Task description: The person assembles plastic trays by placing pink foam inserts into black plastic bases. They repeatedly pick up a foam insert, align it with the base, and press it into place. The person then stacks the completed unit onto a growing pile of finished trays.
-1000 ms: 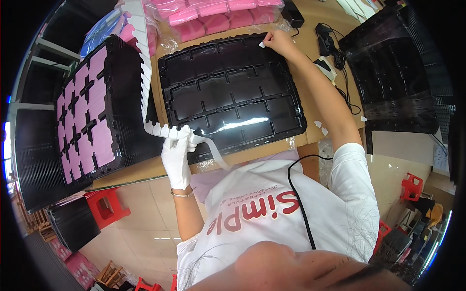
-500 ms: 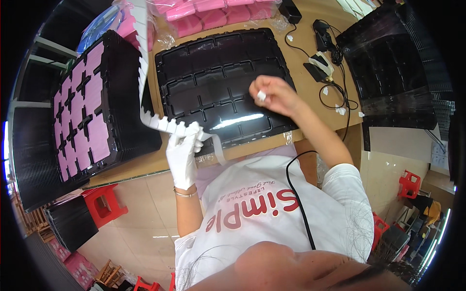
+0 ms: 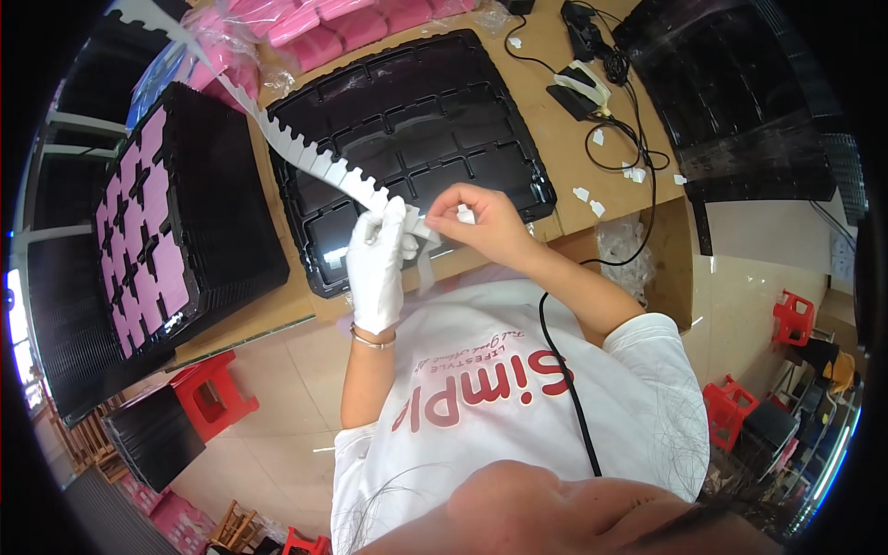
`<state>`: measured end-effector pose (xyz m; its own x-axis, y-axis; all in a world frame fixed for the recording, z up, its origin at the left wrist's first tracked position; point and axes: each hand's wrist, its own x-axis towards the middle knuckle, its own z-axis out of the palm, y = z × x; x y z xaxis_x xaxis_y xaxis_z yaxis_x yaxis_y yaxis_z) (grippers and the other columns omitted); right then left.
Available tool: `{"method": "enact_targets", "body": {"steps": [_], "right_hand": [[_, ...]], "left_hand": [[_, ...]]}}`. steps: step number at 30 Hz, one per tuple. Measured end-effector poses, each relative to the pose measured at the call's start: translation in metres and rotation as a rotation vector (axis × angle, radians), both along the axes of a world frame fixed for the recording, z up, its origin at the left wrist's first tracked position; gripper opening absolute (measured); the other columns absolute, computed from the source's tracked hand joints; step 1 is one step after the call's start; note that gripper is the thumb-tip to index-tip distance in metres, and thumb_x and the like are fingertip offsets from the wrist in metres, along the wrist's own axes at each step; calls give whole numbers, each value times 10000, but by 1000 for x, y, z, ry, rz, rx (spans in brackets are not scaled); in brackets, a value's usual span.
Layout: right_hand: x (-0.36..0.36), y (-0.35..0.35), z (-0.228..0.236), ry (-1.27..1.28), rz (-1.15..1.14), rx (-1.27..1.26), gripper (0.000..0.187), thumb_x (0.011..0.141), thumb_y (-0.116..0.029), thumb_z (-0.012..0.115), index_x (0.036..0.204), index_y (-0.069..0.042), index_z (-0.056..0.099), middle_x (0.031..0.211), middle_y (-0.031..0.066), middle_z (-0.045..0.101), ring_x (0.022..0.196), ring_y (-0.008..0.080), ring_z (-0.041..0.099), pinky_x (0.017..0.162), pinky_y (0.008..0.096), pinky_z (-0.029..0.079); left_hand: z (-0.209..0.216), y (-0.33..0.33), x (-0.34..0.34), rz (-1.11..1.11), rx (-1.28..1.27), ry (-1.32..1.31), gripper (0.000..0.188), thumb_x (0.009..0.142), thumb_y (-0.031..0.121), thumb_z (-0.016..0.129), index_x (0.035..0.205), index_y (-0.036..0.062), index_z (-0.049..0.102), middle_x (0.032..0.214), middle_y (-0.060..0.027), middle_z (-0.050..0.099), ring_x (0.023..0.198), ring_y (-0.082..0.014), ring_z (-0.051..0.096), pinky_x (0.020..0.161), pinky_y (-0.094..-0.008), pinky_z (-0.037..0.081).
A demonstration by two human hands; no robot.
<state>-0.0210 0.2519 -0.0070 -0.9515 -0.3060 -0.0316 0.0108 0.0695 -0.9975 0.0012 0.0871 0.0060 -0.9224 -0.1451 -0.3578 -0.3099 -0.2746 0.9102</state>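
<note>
My left hand (image 3: 377, 268), in a white glove, pinches a long white notched strip (image 3: 319, 165) near its lower end. The strip slants up to the far left, over a black moulded plastic tray (image 3: 444, 139). My bare right hand (image 3: 486, 222) is closed beside the glove, thumb and forefinger at the strip's end. A small white piece (image 3: 465, 214) shows among its fingers. Whether these fingertips also grip the strip is hard to make out. Below the hands hangs a narrow, pale band (image 3: 425, 275).
At left stands a stack of black trays (image 3: 227, 203) with pink pieces (image 3: 153, 250) in the facing one. Pink packs (image 3: 351, 32) lie behind. On the right are loose white pieces (image 3: 634, 173), a black cable (image 3: 592, 153) and more upright black trays (image 3: 731, 120).
My right hand has come left and down to the strip's end beside the glove. The strip now slants across the tray instead of rising steeply at its left. The view has shifted slightly.
</note>
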Motion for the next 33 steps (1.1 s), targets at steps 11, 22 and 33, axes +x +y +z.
{"method": "enact_targets", "body": {"steps": [11,22,33], "right_hand": [[-20,100,13,10,44,405,114,794,-123,705,846,-27,671,695,60,597,638,152,562,591,282,440],[-23,97,-3,143,-125,877,153,763,-195,679,785,-48,643,770,127,662,751,306,649,692,401,504],[38,139,32,9,149,246,64,807,-87,677,809,-51,624,720,-6,560,692,101,531,646,258,434]], "left_hand": [[-11,7,-7,-34,-66,10,123,900,163,680,897,50,633,747,-12,644,578,-26,510,537,-167,387],[-12,5,-9,-86,-81,-32,125,877,148,707,909,55,630,768,-7,651,606,-30,541,565,-170,419],[-16,7,-4,-61,-130,41,143,890,173,696,916,45,637,762,-6,654,598,-21,522,558,-163,404]]}}
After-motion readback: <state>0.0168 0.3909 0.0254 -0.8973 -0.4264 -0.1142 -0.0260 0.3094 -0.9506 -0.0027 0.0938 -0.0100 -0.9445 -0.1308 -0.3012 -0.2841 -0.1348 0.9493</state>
